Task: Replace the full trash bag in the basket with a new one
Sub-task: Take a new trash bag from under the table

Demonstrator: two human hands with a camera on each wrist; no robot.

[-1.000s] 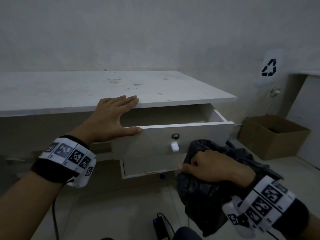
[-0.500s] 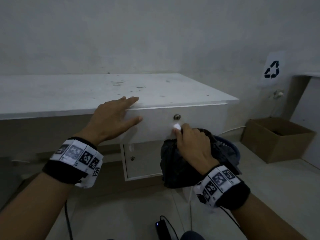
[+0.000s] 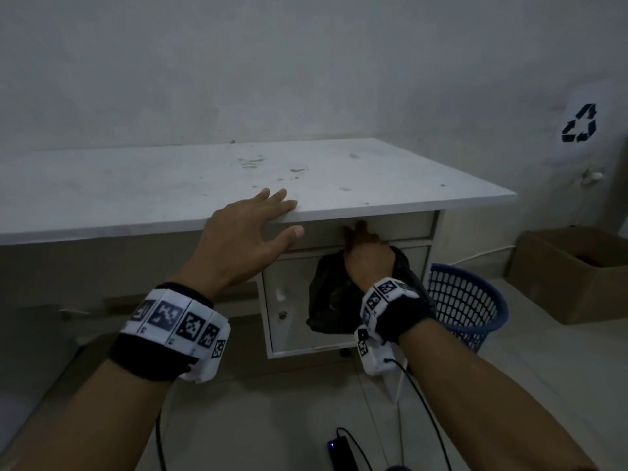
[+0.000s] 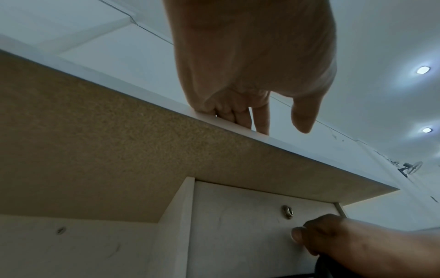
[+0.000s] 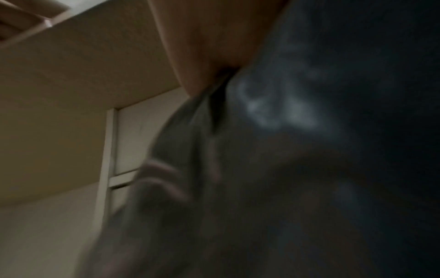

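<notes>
Head view: left hand (image 3: 244,239) lies flat with straight fingers (image 3: 272,202) on the front edge of the white worktop (image 3: 170,185), thumb hanging below the edge. Right hand (image 3: 365,249) is curled round a bunched black trash bag (image 3: 326,300), which hangs in front of the lower cabinet door (image 3: 289,300); its thumb presses against the drawer front (image 4: 238,216) just below the round lock (image 4: 288,212), as the left wrist view shows. Just right of the cabinet, on the floor, stands the blue mesh basket (image 3: 465,300). Farther right sits a cardboard box (image 3: 571,273), under a recycling sign (image 3: 579,127) on the wall.
</notes>
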